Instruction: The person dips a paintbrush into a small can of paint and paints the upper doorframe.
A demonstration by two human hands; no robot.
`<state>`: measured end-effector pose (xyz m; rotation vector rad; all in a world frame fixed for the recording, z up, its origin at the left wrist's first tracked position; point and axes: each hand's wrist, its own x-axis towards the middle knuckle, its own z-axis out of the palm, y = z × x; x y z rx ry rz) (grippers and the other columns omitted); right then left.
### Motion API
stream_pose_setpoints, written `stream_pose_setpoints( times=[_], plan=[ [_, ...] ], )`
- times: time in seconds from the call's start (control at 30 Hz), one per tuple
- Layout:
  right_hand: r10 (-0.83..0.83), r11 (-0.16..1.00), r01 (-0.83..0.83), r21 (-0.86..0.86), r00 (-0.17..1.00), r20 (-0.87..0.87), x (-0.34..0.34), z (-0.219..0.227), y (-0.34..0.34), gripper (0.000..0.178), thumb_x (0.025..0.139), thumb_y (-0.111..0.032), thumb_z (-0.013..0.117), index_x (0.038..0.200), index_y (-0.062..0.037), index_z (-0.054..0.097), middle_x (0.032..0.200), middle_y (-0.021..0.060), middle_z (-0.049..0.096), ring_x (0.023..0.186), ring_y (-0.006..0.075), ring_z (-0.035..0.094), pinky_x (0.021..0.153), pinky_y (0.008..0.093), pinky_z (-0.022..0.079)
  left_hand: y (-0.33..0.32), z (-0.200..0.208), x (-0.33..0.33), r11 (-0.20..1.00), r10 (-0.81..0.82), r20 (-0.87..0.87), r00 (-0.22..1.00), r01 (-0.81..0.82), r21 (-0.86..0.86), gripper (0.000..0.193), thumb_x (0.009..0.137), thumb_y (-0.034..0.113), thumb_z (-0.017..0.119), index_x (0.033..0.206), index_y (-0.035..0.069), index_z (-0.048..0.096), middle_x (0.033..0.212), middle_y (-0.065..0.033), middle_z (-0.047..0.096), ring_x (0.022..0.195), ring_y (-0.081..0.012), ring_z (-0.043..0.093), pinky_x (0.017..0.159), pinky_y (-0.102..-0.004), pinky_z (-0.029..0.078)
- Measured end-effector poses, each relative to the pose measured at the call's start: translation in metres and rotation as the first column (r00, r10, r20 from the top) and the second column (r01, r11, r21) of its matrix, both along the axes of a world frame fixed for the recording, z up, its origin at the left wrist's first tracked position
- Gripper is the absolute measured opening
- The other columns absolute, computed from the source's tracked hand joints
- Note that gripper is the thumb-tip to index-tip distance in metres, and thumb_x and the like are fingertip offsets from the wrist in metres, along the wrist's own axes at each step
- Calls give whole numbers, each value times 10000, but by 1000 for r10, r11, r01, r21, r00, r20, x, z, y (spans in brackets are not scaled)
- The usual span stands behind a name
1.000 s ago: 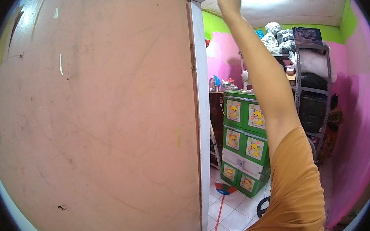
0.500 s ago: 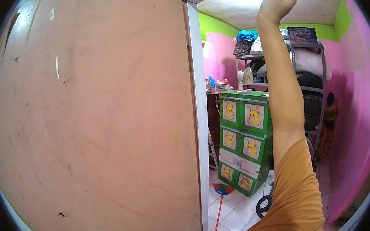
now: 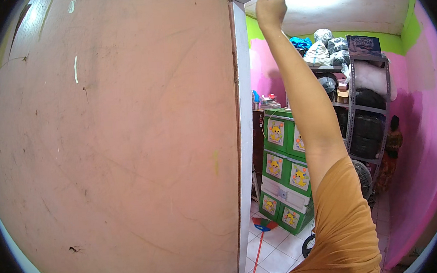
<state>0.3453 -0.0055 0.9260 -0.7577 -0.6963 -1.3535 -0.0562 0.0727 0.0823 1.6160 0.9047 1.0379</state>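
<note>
My right arm, in a mustard-brown sleeve, reaches high up in front of the doorway. Its closed right hand [image 3: 272, 8] is near the top of the white door frame [image 3: 241, 84], with the fingertips pinched together. Something thin and pale sticks up from the fingers at the upper edge, too little of it showing to name. Left of the frame spreads a large pinkish-brown panel [image 3: 128, 143], scuffed and marked with a few white streaks. My left hand is out of sight.
Through the doorway stand a green drawer cabinet [image 3: 280, 155] with yellow cartoon pictures and a metal shelf rack [image 3: 349, 122] loaded with bags. A red-handled broom [image 3: 260, 245] leans over the tiled floor [image 3: 277, 256]. A black fan [image 3: 363, 177] is beside my sleeve. Pink wall [image 3: 422, 147] bounds the right.
My right hand has moved left, from in front of the ceiling to close by the frame's top. The arm now slants left and covers part of the green cabinet. The view has shifted slightly.
</note>
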Motion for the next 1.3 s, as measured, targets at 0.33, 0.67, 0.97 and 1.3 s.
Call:
stream_pose_setpoints(
  times=[0.33, 0.67, 0.97, 1.3],
  plan=[
    [-149, 978, 156, -137, 987, 56, 31, 29, -28, 354, 972, -275, 497, 1119, 44, 540, 980, 279, 677, 933, 419, 666, 832, 464, 519, -3, 22, 0, 1000, -8, -75, 997, 7, -2, 749, 726, 60, 858, 1349, 44, 442, 1241, -127, 587, 1099, -216, 609, 923, -362, 525],
    [-65, 984, 7, 178, 943, 327, 15, 30, -123, 313, 1047, -252, 498, 1050, 48, 589, 882, 161, 651, 842, 253, 600, 819, 367, 466, 11, 16, 15, 995, -98, -75, 992, 100, 21, 719, 719, 91, 871, 1303, 56, 452, 1207, -108, 586, 1066, -201, 609, 903, -349, 528],
    [76, 909, -252, 333, 884, 461, -17, 35, -198, 274, 1008, -231, 468, 1099, 15, 390, 886, 155, 582, 541, 148, 554, 447, 268, 467, 5, 16, 21, 985, -168, -15, 986, 168, 38, 673, 764, 88, 833, 1316, 64, 448, 1193, -133, 606, 1056, -219, 627, 888, -358, 544],
    [-302, 950, 298, -94, 953, -26, -2, 11, -87, 480, 1005, -357, 467, 1318, 8, 475, 823, 231, 681, 798, 384, 678, 765, 457, 519, -2, 9, 32, 973, -228, 193, 954, 218, 75, 624, 820, 178, 815, 1322, 11, 484, 1173, -163, 656, 1069, -241, 654, 915, -361, 536]
  ],
)
